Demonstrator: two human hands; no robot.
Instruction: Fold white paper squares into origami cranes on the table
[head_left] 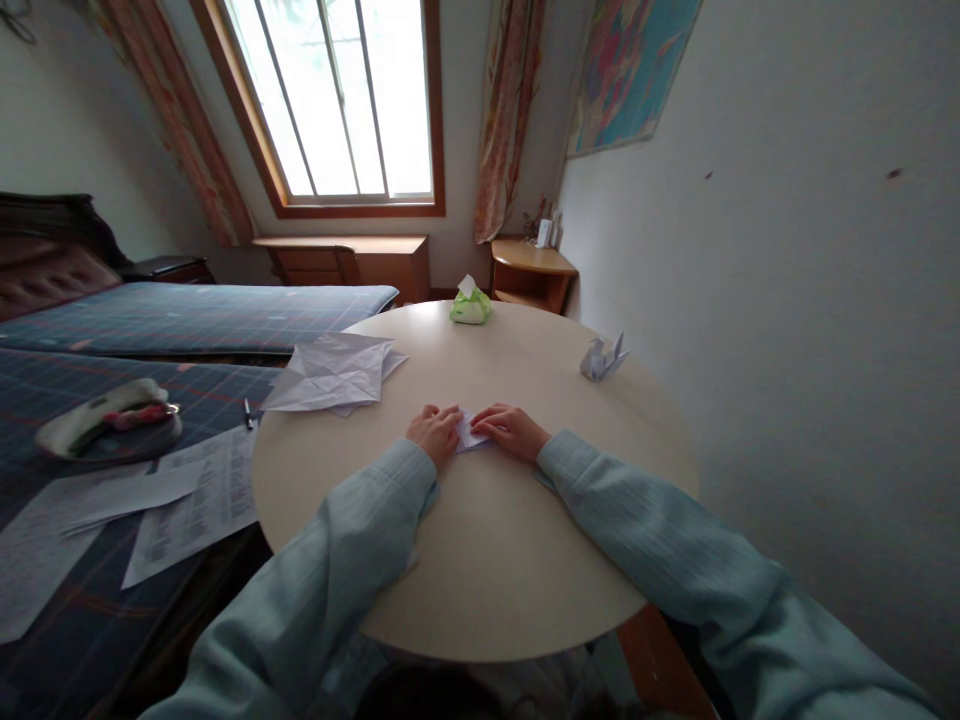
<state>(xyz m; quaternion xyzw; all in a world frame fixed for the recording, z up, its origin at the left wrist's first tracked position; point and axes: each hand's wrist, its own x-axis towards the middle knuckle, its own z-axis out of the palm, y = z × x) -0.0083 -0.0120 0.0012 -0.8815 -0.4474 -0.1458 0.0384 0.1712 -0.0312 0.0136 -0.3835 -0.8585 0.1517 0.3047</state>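
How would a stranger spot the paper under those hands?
Find the round table. Near its middle, the left hand and right hand touch a small folded white paper. Unlike the larger creased sheets farther left, it is partly covered by the hands.

Folded paper (469,434), tissues (470,308) on round table (517,560)

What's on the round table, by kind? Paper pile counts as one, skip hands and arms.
Paper pile: 1
Small paper: 1
Paper figure: 1
Tissue pack: 1
Total: 4
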